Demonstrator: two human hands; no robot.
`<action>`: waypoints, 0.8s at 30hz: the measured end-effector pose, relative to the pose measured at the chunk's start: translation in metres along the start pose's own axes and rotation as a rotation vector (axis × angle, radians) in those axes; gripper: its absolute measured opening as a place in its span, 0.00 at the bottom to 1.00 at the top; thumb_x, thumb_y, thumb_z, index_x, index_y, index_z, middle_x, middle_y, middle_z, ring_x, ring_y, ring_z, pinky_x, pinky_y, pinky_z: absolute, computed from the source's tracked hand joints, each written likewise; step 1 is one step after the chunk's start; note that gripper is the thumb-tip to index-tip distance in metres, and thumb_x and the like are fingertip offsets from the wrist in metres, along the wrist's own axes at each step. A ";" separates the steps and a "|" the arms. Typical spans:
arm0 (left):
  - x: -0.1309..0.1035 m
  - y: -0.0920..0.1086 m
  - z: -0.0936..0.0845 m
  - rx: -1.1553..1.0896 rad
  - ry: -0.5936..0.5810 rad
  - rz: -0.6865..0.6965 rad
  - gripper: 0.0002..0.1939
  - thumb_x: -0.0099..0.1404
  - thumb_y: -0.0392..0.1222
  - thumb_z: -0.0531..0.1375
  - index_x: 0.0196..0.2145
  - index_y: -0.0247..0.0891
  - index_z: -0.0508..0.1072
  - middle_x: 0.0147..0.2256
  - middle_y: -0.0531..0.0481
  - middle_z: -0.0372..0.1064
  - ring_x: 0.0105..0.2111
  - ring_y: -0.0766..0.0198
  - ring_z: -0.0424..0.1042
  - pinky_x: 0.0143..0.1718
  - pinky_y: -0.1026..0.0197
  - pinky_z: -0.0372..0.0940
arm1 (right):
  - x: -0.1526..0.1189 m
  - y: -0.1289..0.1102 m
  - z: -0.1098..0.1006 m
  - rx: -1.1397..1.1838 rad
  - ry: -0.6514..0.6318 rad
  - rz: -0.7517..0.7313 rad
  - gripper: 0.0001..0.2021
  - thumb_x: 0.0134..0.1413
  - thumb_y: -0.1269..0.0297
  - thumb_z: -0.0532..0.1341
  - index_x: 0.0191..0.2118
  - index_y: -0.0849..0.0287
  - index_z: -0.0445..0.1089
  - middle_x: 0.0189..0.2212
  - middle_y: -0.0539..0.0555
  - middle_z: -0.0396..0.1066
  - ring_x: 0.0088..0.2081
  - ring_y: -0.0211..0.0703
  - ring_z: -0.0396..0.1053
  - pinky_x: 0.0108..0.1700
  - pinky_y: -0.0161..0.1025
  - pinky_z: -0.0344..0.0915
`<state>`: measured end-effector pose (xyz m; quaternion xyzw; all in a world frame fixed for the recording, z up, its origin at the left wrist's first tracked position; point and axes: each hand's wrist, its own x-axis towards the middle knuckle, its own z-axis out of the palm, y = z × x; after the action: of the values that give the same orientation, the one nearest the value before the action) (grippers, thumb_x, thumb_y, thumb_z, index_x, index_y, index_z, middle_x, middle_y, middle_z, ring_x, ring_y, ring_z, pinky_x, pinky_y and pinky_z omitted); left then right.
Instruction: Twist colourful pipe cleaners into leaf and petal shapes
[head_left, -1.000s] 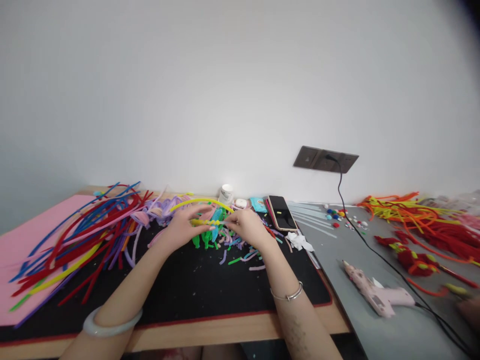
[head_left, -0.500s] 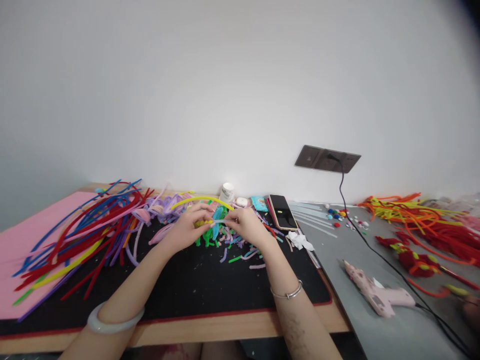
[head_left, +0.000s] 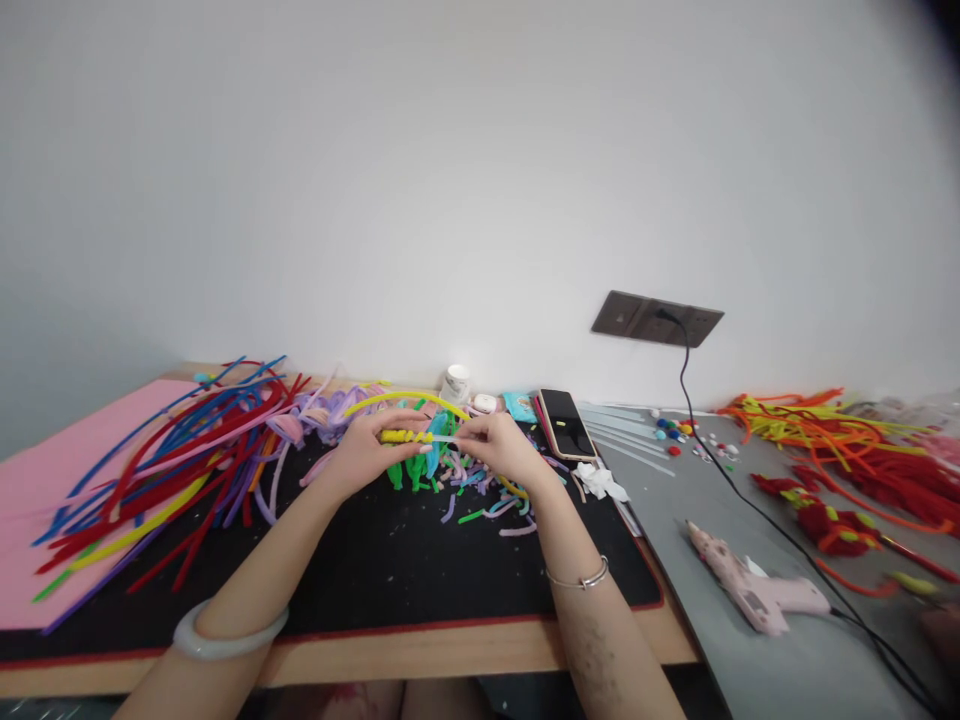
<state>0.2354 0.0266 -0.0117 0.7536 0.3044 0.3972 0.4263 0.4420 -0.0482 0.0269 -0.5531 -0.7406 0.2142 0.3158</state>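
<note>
Grips a yellow coil [head_left: 406, 436] in the left hand [head_left: 365, 455] and pinches a pale strip [head_left: 444, 439] in the right hand [head_left: 499, 447], above the black mat [head_left: 390, 590]. Seems light, soft, easily squashed; calls for gentle fingertips on coil, firmer hold on strip's end.

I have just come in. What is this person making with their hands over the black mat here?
The left hand holds a coiled yellow pipe cleaner, and the right hand pinches a pale strip that sticks out of it. What it will become, I cannot tell. Cut pieces lie on the black mat below, and a pink glue gun lies on the grey surface to the right.
</note>
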 end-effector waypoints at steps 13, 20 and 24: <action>-0.002 0.003 0.003 0.113 -0.044 0.063 0.10 0.58 0.48 0.61 0.25 0.40 0.74 0.25 0.52 0.69 0.27 0.61 0.67 0.31 0.59 0.63 | 0.001 0.003 0.003 -0.016 -0.025 0.017 0.08 0.52 0.72 0.60 0.24 0.64 0.70 0.17 0.46 0.62 0.22 0.33 0.57 0.27 0.31 0.52; -0.002 0.004 0.004 0.142 -0.072 0.057 0.13 0.61 0.51 0.57 0.26 0.41 0.68 0.24 0.53 0.62 0.26 0.61 0.62 0.31 0.59 0.58 | -0.001 0.005 -0.002 0.028 -0.064 0.038 0.08 0.52 0.72 0.58 0.23 0.63 0.67 0.17 0.46 0.60 0.22 0.33 0.56 0.27 0.31 0.51; 0.000 -0.002 0.000 0.114 -0.084 0.043 0.12 0.62 0.51 0.56 0.27 0.40 0.67 0.25 0.54 0.60 0.26 0.63 0.61 0.30 0.60 0.57 | -0.003 0.009 -0.010 0.058 -0.105 0.051 0.09 0.52 0.70 0.57 0.22 0.63 0.65 0.17 0.45 0.58 0.21 0.32 0.56 0.26 0.31 0.51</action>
<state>0.2353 0.0278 -0.0131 0.7991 0.2921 0.3563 0.3862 0.4558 -0.0486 0.0269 -0.5505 -0.7352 0.2722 0.2868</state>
